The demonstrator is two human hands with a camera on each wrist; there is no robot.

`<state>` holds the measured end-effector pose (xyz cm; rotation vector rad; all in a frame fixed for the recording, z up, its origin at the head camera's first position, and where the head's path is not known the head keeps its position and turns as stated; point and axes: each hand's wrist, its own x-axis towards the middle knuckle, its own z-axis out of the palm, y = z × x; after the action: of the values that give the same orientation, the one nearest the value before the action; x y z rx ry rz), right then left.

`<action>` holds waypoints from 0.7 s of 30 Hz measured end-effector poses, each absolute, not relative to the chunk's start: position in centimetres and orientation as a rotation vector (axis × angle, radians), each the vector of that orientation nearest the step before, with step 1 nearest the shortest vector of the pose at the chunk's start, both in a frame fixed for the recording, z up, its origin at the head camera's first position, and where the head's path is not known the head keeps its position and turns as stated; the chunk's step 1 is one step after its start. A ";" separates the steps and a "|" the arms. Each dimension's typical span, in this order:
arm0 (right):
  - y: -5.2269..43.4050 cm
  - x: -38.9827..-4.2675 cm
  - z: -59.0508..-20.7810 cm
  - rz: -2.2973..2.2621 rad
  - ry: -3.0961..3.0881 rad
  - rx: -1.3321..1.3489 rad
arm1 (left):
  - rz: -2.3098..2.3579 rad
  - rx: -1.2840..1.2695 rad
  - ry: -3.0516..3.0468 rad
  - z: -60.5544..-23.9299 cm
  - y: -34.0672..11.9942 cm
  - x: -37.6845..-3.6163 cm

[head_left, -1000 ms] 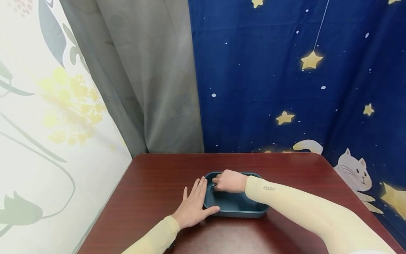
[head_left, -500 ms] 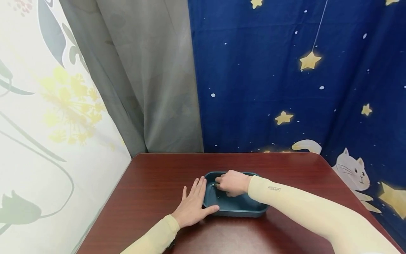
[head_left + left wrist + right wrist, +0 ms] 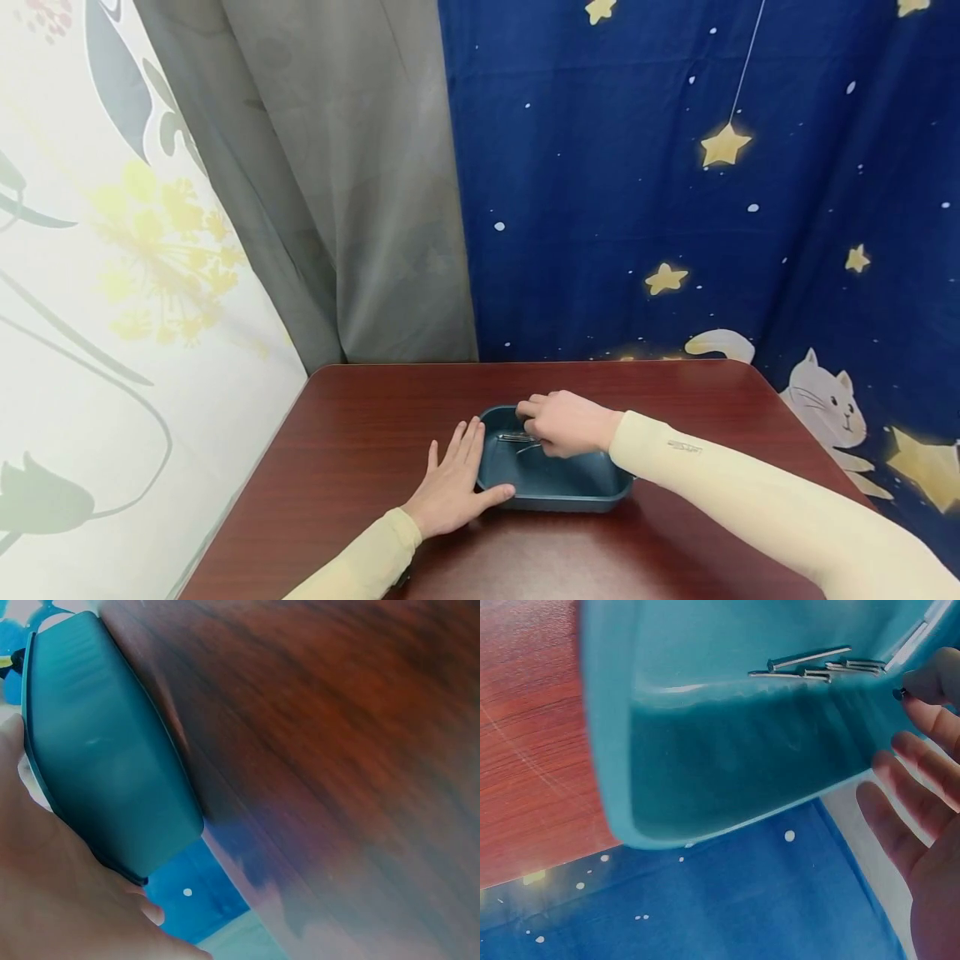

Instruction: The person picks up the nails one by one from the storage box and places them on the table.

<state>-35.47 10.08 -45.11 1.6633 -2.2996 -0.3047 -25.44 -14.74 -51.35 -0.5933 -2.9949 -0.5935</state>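
Note:
A dark teal, round-cornered plastic tray [image 3: 555, 503] sits on the table. My left hand [image 3: 450, 493] rests against its left end with straight fingers, thumb along the near rim; the left wrist view shows the tray's outer wall [image 3: 105, 750] beside that hand. Over the tray's far part is my right hand [image 3: 573, 423]. Between its thumb and index finger it pinches a nail [image 3: 898, 694], of which only the dark head shows clearly. Several silvery nails [image 3: 810, 656] lie on the tray floor, close to the right fingertips; in the head view they are partly behind the hand.
The dark red wooden table [image 3: 375, 417] extends around the tray on all sides. Behind it hang a grey curtain [image 3: 397, 208] and a blue star-patterned curtain [image 3: 585, 208]. A white floral curtain [image 3: 150, 333] hangs at the left.
My right hand has shifted right and slightly up in the head view, uncovering more of the nails in the tray. The left hand has stayed at the tray's left end.

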 end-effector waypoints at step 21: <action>16.0 -33.2 -42.4 -0.040 -2.448 1.357 | -0.605 -0.565 -2.993 -51.2 -14.5 -25.4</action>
<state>-33.19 15.95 -42.36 1.3573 -2.4482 -0.0398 -25.44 -14.51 -51.15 -0.5646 -2.9928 -0.6045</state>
